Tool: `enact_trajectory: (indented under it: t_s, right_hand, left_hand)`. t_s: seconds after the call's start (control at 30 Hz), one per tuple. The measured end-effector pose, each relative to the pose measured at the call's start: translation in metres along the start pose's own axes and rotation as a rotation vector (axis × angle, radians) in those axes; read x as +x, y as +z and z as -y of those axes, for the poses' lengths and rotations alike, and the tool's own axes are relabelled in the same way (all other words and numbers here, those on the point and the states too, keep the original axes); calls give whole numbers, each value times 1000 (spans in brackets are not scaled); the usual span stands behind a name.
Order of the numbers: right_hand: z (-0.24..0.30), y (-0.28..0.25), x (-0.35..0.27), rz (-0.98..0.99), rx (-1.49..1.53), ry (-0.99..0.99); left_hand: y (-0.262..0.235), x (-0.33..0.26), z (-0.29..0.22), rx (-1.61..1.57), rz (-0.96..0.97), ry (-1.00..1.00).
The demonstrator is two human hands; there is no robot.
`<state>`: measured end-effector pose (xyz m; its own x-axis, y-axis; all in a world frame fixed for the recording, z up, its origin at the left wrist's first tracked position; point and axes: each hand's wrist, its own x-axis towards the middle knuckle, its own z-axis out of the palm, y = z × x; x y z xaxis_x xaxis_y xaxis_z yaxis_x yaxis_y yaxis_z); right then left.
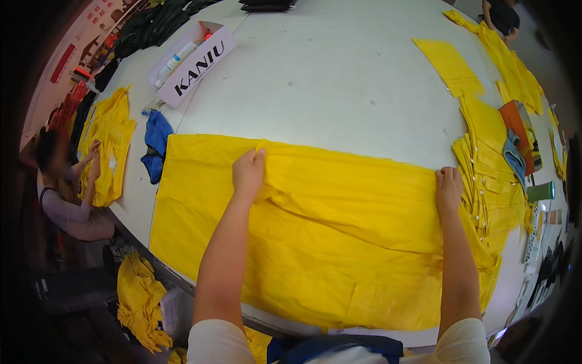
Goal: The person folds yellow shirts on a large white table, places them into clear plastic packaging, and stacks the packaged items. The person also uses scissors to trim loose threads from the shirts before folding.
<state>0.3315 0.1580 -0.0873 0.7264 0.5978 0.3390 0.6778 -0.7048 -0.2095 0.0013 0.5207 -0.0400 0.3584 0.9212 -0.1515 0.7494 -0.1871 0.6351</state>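
Note:
A large yellow garment point(339, 236) of smooth raincoat-like fabric lies spread on the white table in front of me, partly folded over along its far edge. My left hand point(248, 173) grips its far edge left of the middle, fingers closed and fabric bunching beside the thumb. At the far right corner, my right hand point(448, 189) has its fingers curled over the edge of the same garment. Just beyond that hand sits a stack of folded yellow garments point(485, 170). A blue cloth point(157, 141) lies past the garment's left end.
A white box point(197, 71) with tubes inside stands at the far left. A flat yellow piece point(448, 67) lies at the far right. An orange box point(515, 133) and a green cup point(541, 192) stand right. A co-worker point(79, 200) handles yellow fabric at left; another person point(502, 18) is far right.

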Motion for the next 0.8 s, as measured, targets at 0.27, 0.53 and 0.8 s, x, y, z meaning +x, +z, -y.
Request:
enact_trajectory:
  t_s: [0.27,0.53,0.8]
  right_hand:
    - [-21,-18,21,309,266,24]
    - [-1,-77,52,689,135,49]
    - [7,-241,-150,115,355,-411]
  left_hand:
    - [12,36,13,357,-133,458]
    - [-19,80,-38,814,525,466]
    - [-151,-119,50,436,-226,1300]
